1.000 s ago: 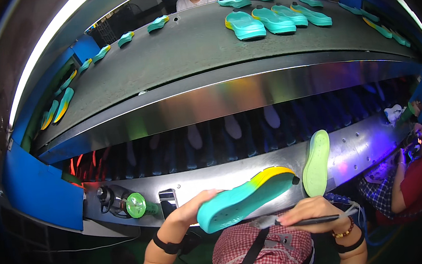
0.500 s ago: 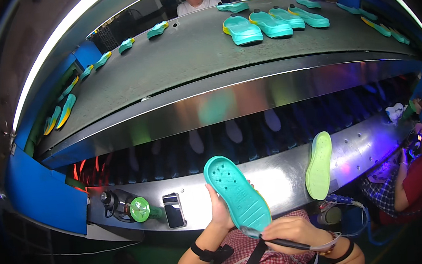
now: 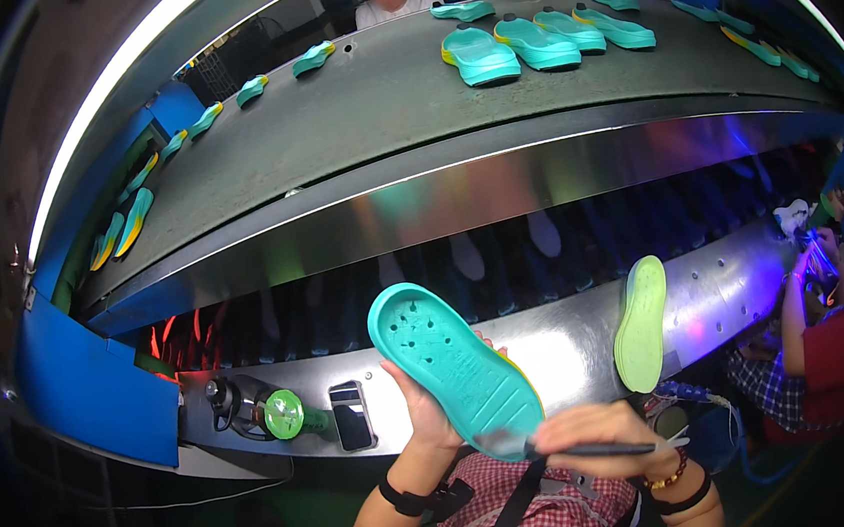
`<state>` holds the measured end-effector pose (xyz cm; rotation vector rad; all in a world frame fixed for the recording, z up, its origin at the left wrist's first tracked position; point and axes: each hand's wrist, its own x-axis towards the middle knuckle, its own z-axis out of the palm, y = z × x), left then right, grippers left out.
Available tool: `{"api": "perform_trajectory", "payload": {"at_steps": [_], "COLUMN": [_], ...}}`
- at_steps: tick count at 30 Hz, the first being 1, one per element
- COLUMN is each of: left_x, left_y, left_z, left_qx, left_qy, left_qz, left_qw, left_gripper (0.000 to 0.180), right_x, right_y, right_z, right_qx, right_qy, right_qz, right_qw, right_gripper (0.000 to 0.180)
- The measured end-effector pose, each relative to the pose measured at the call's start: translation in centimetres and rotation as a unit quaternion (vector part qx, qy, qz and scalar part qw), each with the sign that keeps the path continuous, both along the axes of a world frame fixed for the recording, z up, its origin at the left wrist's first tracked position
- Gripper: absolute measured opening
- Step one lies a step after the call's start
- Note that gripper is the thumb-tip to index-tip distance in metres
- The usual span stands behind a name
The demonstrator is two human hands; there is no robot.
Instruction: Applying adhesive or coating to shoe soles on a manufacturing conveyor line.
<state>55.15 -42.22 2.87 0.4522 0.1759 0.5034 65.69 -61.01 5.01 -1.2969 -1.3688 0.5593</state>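
Your left hand (image 3: 424,404) grips the upturned teal sole (image 3: 456,366) while your right hand (image 3: 597,431) pinches a brush (image 3: 559,447) at its heel, coating apparently just begun.

I see a grey conveyor belt (image 3: 369,118) curving across the upper view, carrying teal shoe soles: three side by side (image 3: 543,42) near its far middle, single ones (image 3: 312,58) spaced along the left bend, and more toward the right edge (image 3: 754,46). Below it runs a polished metal ledge (image 3: 745,285). On this ledge I note a dark phone (image 3: 351,416), a green-capped bottle (image 3: 285,414), and a pale green sole (image 3: 643,337) leaning upright.
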Motion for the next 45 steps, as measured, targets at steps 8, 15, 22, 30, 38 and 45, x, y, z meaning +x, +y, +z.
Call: {"api": "perform_trajectory", "payload": {"at_steps": [8,15,22,30,38,45], "left_x": [0.1,-0.4,-0.1,-0.2,0.0,0.3], "left_y": [-1.6,-3.3,-2.4,-1.3,-0.6,-0.6], "left_z": [4.0,2.0,1.4,1.7,2.6,3.3], "left_qx": [0.073,0.051,0.046,0.113,-0.012,0.119], "left_qy": [0.064,0.061,-0.009,0.038,0.054,0.239], "left_qz": [0.042,-0.050,-0.059,-0.063,-0.247,-0.345], "left_qw": [0.994,0.996,0.997,0.991,0.967,0.900], "left_gripper": [0.075,0.070,0.069,0.069,0.052,0.048], "right_x": [-0.4,-2.0,0.0,2.1,2.0,3.9], "right_y": [0.9,0.7,1.4,1.3,-0.2,-0.4], "right_z": [-0.8,-0.6,1.2,2.7,3.2,3.9], "right_qx": [0.027,0.005,-0.002,0.014,-0.017,-0.111], "right_qy": [0.458,0.286,0.187,0.090,0.053,-0.094], "right_qz": [0.031,-0.011,0.078,0.053,0.147,0.221], "right_qw": [0.888,0.958,0.979,0.994,0.988,0.964], "right_gripper": [0.020,0.017,0.021,0.019,0.021,0.024]}}
